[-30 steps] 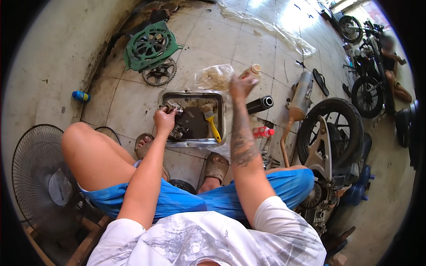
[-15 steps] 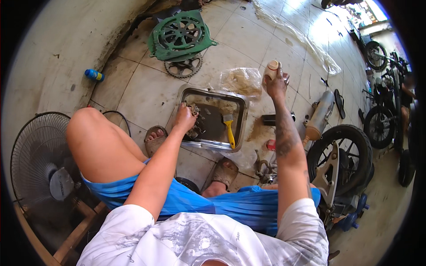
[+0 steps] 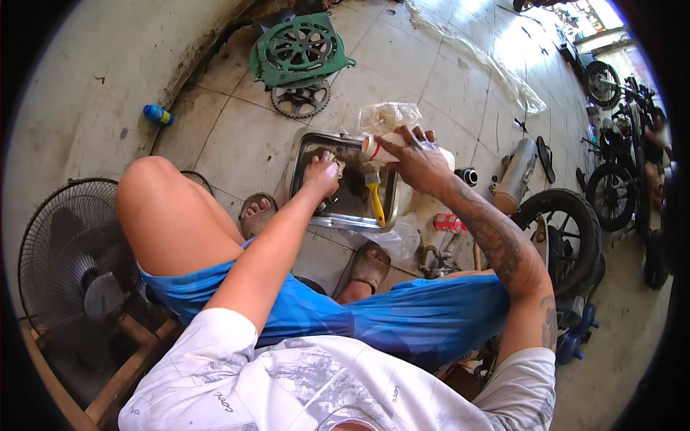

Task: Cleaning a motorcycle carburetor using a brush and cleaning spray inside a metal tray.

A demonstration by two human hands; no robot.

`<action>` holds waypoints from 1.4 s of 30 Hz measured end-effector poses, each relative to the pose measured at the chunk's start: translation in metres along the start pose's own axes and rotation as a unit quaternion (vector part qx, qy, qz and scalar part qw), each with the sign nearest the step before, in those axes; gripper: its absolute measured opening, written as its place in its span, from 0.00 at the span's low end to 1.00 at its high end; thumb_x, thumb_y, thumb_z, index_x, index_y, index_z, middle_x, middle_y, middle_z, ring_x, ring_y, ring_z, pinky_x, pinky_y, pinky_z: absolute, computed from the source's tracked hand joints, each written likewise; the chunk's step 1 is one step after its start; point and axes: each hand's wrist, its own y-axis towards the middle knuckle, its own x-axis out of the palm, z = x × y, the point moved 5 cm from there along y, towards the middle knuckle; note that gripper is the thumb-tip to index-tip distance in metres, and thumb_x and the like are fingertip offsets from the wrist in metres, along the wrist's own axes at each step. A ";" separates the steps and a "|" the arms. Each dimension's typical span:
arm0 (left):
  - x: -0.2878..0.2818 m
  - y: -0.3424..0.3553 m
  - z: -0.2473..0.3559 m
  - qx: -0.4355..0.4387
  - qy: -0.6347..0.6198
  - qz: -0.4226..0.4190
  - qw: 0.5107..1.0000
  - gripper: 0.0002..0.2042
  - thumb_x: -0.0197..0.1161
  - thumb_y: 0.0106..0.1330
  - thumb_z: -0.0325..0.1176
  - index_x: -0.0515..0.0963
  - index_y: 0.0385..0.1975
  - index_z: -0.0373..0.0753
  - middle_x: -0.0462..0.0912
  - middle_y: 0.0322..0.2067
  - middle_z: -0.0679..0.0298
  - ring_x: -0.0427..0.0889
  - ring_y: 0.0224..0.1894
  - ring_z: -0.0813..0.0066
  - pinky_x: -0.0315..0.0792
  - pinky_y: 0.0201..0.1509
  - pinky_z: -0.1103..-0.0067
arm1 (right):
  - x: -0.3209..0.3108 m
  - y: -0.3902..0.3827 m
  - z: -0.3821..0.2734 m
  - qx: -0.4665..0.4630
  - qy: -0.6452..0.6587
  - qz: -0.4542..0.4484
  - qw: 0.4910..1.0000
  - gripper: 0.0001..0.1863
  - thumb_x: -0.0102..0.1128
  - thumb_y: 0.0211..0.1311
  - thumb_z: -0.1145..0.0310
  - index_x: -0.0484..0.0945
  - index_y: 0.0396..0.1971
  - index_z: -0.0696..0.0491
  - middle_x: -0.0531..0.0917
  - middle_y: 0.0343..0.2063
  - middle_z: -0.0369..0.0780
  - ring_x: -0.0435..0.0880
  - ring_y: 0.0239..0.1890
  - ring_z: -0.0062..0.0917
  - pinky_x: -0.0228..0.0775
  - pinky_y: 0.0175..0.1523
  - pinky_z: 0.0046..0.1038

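Note:
My left hand point(image 3: 321, 174) is closed on a small metal part point(image 3: 333, 167) over the left side of a steel tray point(image 3: 310, 223) with dark residue in it. My right hand point(image 3: 420, 164) grips a pale bottle point(image 3: 375, 149) with a red band, tipped nearly on its side over the tray's back right corner, its end toward my left hand. Below the bottle, a yellow-handled paintbrush point(image 3: 376, 202) lies in the tray. A crumpled clear plastic bag point(image 3: 388, 115) is behind the bottle. A red bottle point(image 3: 449, 222) lies right of the tray.
Green plastic cover point(image 3: 295, 50) and sprocket point(image 3: 302, 100) behind, blue bottle point(image 3: 158, 115) by the wall, fan point(image 3: 68, 251) at left. Exhaust point(image 3: 516, 176), sandals point(image 3: 546, 158), wheel point(image 3: 564, 208) and motorbike point(image 3: 618, 179) at right, a person point(image 3: 658, 147) beside the bike. My feet point(image 3: 363, 273) flank the tray's near side.
My right hand has brought the bottle down and leftward from beyond the tray, tipping it sideways over the tray. My left hand still holds the metal part. The view has shifted slightly.

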 end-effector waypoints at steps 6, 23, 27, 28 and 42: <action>-0.002 0.012 0.007 0.080 -0.019 0.052 0.995 0.08 0.57 0.53 0.24 0.81 0.30 0.31 0.81 0.40 0.46 0.81 0.47 0.51 0.76 0.51 0.65 | 0.029 -0.013 -0.025 -0.025 -0.031 -0.039 0.998 0.33 0.61 0.61 0.57 0.65 0.67 0.38 0.68 0.60 0.49 0.63 0.64 0.45 0.51 0.65 0.48; -0.002 -0.003 0.054 0.102 0.002 -0.055 0.993 0.12 0.60 0.56 0.31 0.81 0.40 0.41 0.76 0.49 0.47 0.79 0.51 0.54 0.78 0.49 0.65 | 0.049 -0.035 -0.015 0.072 0.040 -0.104 0.991 0.35 0.63 0.58 0.59 0.64 0.66 0.43 0.65 0.61 0.50 0.64 0.64 0.48 0.56 0.64 0.53; 0.017 -0.002 0.012 0.098 -0.017 0.085 0.991 0.12 0.58 0.55 0.27 0.80 0.39 0.34 0.76 0.47 0.45 0.78 0.52 0.52 0.74 0.55 0.65 | 0.031 -0.021 0.002 0.103 0.138 -0.001 0.985 0.38 0.66 0.55 0.64 0.61 0.66 0.49 0.66 0.59 0.52 0.70 0.60 0.50 0.64 0.63 0.46; 0.023 0.002 0.005 0.085 -0.040 0.081 0.992 0.12 0.58 0.54 0.26 0.79 0.39 0.32 0.76 0.48 0.45 0.78 0.51 0.52 0.73 0.57 0.66 | 0.023 -0.015 0.011 0.118 0.190 0.050 0.973 0.39 0.67 0.54 0.66 0.61 0.66 0.50 0.67 0.59 0.53 0.70 0.60 0.50 0.66 0.63 0.43; -0.024 -0.025 0.021 0.121 -0.278 0.264 0.916 0.22 0.74 0.53 0.33 0.65 0.39 0.39 0.78 0.34 0.54 0.79 0.38 0.50 0.74 0.42 0.67 | 0.092 0.018 0.245 0.471 0.139 0.136 0.861 0.39 0.71 0.46 0.57 0.66 0.56 0.59 0.75 0.55 0.54 0.75 0.58 0.45 0.72 0.60 0.36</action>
